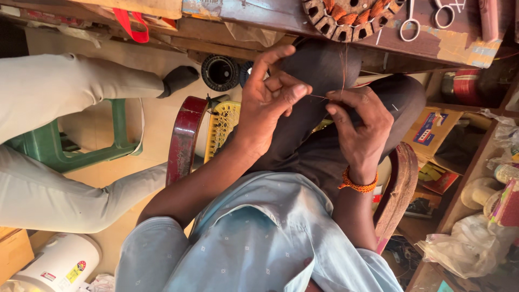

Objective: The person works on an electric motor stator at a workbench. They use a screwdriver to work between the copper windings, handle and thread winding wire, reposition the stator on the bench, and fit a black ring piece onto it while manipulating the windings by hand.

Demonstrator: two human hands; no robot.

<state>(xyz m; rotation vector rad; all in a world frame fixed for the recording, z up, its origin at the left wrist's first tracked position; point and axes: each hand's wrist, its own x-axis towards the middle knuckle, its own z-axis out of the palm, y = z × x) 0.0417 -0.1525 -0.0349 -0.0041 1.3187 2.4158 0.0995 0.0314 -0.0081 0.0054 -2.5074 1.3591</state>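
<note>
So near the frame's centre, both hands are pinching a hair-thin copper wire: left hand and right hand each closed on one end, over dark trousers. It runs up toward a round wound stator on the surface, top centre. Cardboard box with blue label, right; white cylinder with stickers, lower left.

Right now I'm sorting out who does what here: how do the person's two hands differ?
The left hand has its fingers spread, forefinger raised; the right hand is curled tight. The right wrist wears an orange thread band; the left wrist is bare. Both pinch the same thin copper wire above the lap.
</note>
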